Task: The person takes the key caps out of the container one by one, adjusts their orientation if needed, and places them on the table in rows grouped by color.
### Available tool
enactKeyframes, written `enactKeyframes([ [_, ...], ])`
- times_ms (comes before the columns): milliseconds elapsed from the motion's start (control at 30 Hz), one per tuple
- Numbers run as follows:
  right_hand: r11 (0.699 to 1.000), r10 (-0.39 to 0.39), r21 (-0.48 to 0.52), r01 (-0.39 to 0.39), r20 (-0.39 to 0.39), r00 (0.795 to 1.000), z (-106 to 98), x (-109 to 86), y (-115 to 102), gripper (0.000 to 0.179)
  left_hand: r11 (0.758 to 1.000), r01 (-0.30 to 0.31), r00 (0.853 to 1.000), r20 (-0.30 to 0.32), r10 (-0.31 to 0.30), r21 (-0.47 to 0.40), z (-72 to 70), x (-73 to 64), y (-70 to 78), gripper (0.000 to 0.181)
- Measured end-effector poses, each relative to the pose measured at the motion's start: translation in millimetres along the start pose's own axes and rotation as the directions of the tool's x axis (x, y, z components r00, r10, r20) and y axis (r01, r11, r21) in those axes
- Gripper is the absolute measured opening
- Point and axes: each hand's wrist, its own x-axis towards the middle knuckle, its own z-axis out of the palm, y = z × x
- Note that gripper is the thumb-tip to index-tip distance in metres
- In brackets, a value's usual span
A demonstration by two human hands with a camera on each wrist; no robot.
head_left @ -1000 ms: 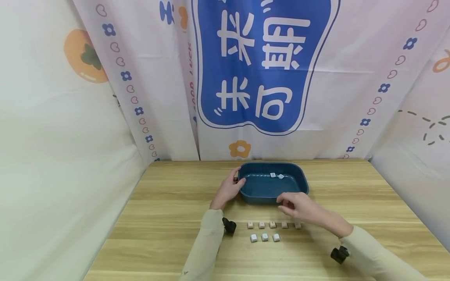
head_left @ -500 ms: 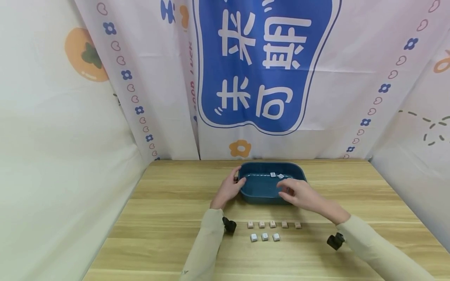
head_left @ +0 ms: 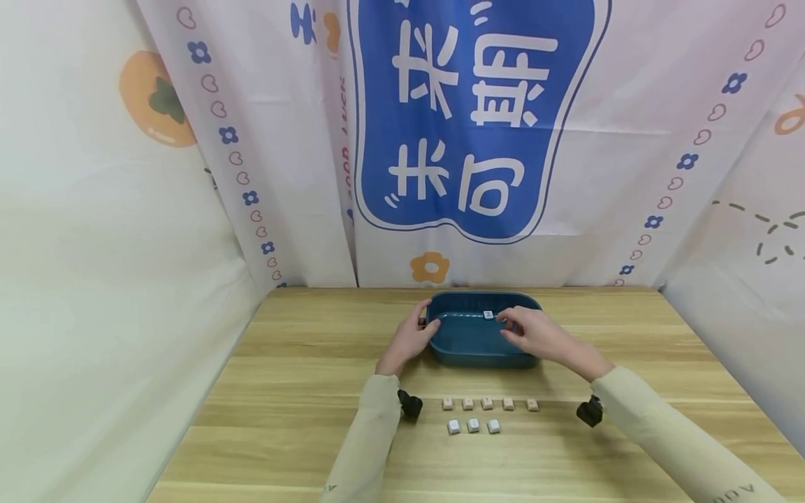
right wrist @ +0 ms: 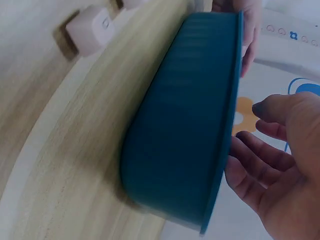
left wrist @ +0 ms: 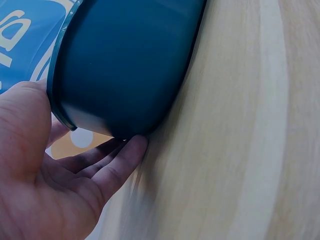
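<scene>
A dark teal rectangular tub (head_left: 468,360) stands at the back of the wooden table. My left hand (head_left: 410,341) holds its left end, thumb over the rim and fingers along the outer wall. In the left wrist view the fingertips (left wrist: 136,145) reach the tub's lower edge. My right hand (head_left: 533,334) hovers over the tub's right part, fingers loosely bent, thumb and forefinger apart. One white keycap (head_left: 488,315) lies inside near the back wall. A second one beside it is mostly hidden by my right fingertips. The right wrist view shows the right hand (right wrist: 275,165) beyond the tub's rim.
In front of the tub lies a row of several beige keycaps (head_left: 487,403). Closer to me sits a row of three white keycaps (head_left: 474,425). A printed cloth (head_left: 390,258) hangs behind the table's back edge.
My right hand has moved from the tub's front rim inward and toward the back, now covering one of the two keycaps inside. The left hand has stayed in place.
</scene>
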Motion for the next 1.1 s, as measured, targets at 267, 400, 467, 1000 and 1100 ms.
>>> enactKeyframes([
  [267, 1.0, 0.015, 0.0, -0.015, 0.062, 0.998, 6.7, 9.7, 11.9, 0.023, 1.0, 0.003, 1.0, -0.006, -0.003, 0.007, 1.1, -0.3, 0.6, 0.059],
  [400, 0.999, 0.032, -0.001, -0.032, 0.089, 0.996, 11.3, 15.3, 16.7, 0.024, 1.0, 0.003, 1.0, -0.009, -0.003, 0.004, 1.0, -0.8, 1.4, 0.059],
  [467, 0.999, 0.05, -0.001, -0.05, 0.103, 0.993, 13.8, 17.4, 19.2, 0.025, 1.0, 0.001, 1.0, -0.01, -0.001, 0.004, 1.0, -0.9, 1.3, 0.058],
  [1000, 0.984, 0.176, -0.059, -0.168, 0.174, 0.969, 27.5, 32.9, 37.5, 0.029, 1.0, -0.002, 1.0, -0.007, 0.002, 0.003, 1.3, -1.5, 0.3, 0.059],
  [1100, 0.98, 0.197, -0.075, -0.185, 0.201, 0.96, 28.5, 34.8, 39.1, 0.029, 1.0, -0.003, 1.0, -0.006, 0.003, -0.008, 1.7, -1.6, 0.9, 0.058],
])
